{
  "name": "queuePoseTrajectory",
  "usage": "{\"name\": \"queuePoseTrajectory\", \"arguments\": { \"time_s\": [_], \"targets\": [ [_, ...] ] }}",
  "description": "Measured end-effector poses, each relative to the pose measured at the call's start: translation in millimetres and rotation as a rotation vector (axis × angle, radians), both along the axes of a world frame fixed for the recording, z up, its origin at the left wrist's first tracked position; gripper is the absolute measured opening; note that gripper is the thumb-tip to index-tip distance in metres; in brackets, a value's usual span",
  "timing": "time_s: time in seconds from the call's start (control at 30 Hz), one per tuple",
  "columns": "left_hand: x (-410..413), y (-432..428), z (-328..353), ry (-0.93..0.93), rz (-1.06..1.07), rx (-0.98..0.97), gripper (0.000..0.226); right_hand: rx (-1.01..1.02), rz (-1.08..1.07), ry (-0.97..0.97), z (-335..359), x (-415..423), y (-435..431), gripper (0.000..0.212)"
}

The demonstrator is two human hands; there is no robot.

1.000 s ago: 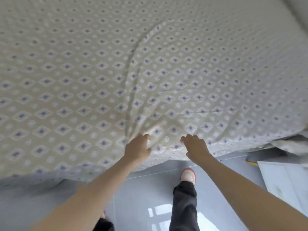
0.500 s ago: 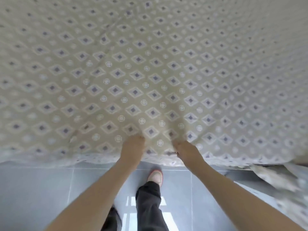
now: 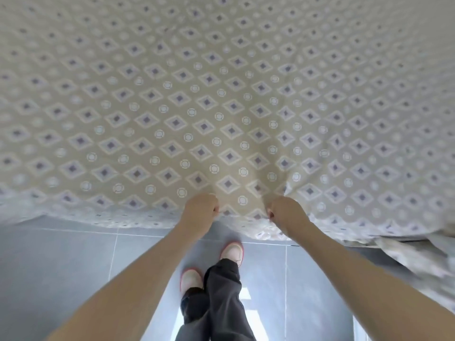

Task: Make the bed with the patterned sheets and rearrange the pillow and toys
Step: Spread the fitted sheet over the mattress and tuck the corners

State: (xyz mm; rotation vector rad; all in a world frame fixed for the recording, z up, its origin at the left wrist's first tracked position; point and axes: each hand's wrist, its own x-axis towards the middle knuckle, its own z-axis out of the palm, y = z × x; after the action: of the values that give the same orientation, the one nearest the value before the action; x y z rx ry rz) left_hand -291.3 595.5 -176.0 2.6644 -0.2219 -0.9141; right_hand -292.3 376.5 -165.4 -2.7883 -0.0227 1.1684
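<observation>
The left hand [image 3: 200, 209] and the right hand [image 3: 286, 212] are both clenching the near hem of the patterned sheet [image 3: 221, 107], close together, with a small fold rising between them. The sheet is lying ahead of the hands, spreading forward and to both sides, and its hem is running left to right above the floor [image 3: 73, 267]. Both hands are equally near, so the coming pull is probably going straight toward the person.

Bright, even daylight — soft feed.
I see window glare on the floor tiles [image 3: 73, 262], blur and wide-angle bowing toward the sheet [image 3: 37, 70] edges.
</observation>
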Motion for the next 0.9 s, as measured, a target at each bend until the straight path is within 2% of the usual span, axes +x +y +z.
{"name": "queuePoseTrajectory", "arguments": {
  "time_s": [0.13,0.2,0.23,0.27,0.33,0.53,0.73,0.9],
  "targets": [
    [-7.8,-1.5,-0.2,0.025,-0.074,0.019,0.021,-0.081,0.127,0.030,-0.3,-1.9,7.4,0.021],
    [-10.7,-1.6,-4.7,0.063,-0.100,0.025,0.022,-0.124,0.154,0.062,-8.2,-7.8,9.6,0.013],
    [-10.9,-0.9,-5.3,0.064,-0.093,0.027,0.021,-0.132,0.150,0.046,-13.1,-9.3,10.1,0.021],
    [-11.6,-0.7,-4.4,0.054,-0.074,0.023,0.020,-0.119,0.141,0.004,-13.1,-12.2,11.8,0.028],
    [-13.4,-3.0,-4.1,0.012,-0.025,0.004,0.020,-0.099,0.140,-0.092,-16.4,-19.2,7.7,0.019],
    [-33.7,-21.8,8.3,-0.004,0.047,-0.097,0.033,0.015,0.087,-0.168,-4.9,-45.6,-20.5,0.040],
    [-26.3,-85.7,27.9,-0.023,0.026,-0.210,0.034,-0.149,0.018,-0.203,17.9,-57.9,-94.2,0.058],
    [-23.0,-181.5,23.8,-0.047,-0.019,-0.269,0.031,-0.242,0.043,-0.201,12.9,-56.7,-183.2,0.062]
  ]
}}
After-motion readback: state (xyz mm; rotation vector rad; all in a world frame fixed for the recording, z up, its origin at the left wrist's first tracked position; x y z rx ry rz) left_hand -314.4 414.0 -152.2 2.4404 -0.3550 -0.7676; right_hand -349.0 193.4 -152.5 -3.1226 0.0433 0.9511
